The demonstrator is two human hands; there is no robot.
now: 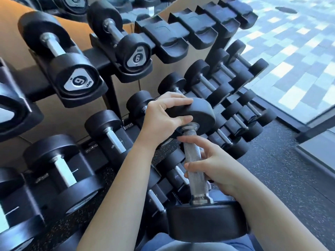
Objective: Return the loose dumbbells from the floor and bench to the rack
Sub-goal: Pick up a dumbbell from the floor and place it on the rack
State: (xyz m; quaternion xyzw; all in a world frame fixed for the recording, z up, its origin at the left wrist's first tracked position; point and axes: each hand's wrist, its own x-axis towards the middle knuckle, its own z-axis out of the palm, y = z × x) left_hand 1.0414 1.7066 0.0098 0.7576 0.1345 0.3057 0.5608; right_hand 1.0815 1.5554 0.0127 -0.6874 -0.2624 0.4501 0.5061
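I hold one black dumbbell (196, 165) with a knurled steel handle, tilted end-on in front of the rack (101, 57). My left hand (163, 116) grips its far head, fingers over the top and thumb underneath. My right hand (215, 163) wraps loosely around the handle, index finger stretched out, above the near head close to my body. The far head hovers over the rack's middle tier, whose saddle beneath it is hidden by my left hand and the dumbbell.
Many black dumbbells (76, 77) fill the tiers to the left and below. Several empty saddles (168, 38) sit on the top tier at the right. Small dumbbells (243, 113) lie at the rack's right end. Speckled rubber floor (282, 165) and a window lie to the right.
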